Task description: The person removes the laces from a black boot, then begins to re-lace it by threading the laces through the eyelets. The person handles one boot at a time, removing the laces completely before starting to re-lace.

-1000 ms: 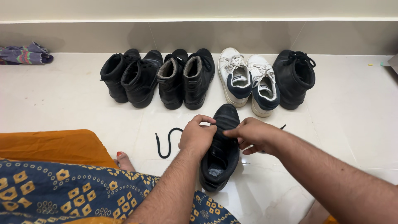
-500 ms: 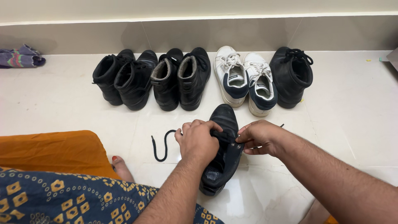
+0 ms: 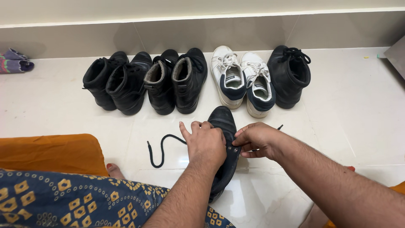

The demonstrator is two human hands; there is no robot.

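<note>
Head view, shoe in hand: black shoe on the pale tiled floor, toe pointing away, tipped onto its side, between both hands.
Head view, left hand: left hand draped over the shoe's upper, fingers curled and closed on it, thumb side toward the lace.
Head view, right hand: right hand just beside the eyelet edge, fingertips pinched together at the shoe's rim; whether lace sits inside the pinch, cannot tell.
Head view, lace: black shoelace lying loose on the floor left of the shoe, curving in a hook, one end running under the left hand; a short tip showing past the right hand.
Head view, back row: pair of black boots at left, pair of black boots with grey lining touching them, white sneakers with navy collars next, single black shoe at right, all near the wall base.
Head view, foreground: orange cloth and blue patterned fabric at lower left, toes with red polish beside them.
Head view, far left: striped cloth bundle against the wall.
</note>
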